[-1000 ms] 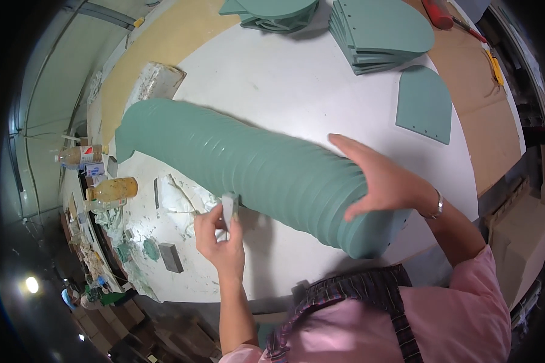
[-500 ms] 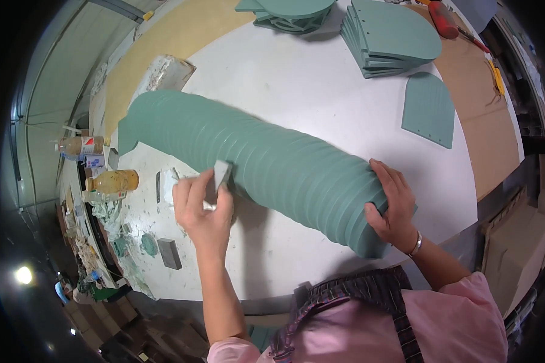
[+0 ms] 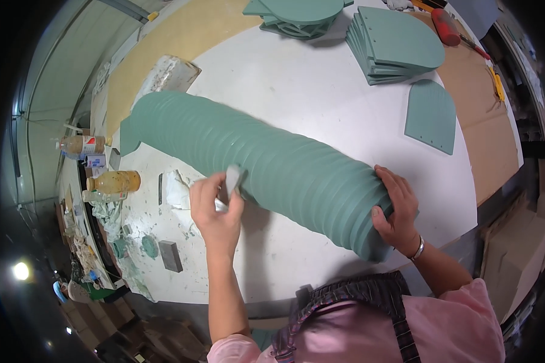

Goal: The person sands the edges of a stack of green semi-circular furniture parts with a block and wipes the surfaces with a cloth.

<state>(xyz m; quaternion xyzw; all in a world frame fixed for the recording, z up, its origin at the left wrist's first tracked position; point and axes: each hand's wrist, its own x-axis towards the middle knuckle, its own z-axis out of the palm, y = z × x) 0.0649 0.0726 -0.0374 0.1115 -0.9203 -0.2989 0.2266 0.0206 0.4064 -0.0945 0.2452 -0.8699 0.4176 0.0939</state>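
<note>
A long row of green arch-topped panels (image 3: pixel 266 157) stands on edge, leaning together, across the white round table (image 3: pixel 297 78). My left hand (image 3: pixel 215 209) grips a small pale scraper (image 3: pixel 232 179) whose blade touches the near side of the row. At the row's near right end, my right hand (image 3: pixel 396 209) is pressed flat against the last panel, its fingers spread over the edge.
Stacks of the same green panels (image 3: pixel 396 42) lie at the far side, with one single panel (image 3: pixel 431 115) flat on the right. Bottles (image 3: pixel 112 181), rags and a grey block (image 3: pixel 171 255) sit at the left. A red tool (image 3: pixel 447 25) lies on the brown board at the far right.
My left hand has carried the scraper up from the table to the side of the row. My right hand slid from the top of the row down onto its end panel.
</note>
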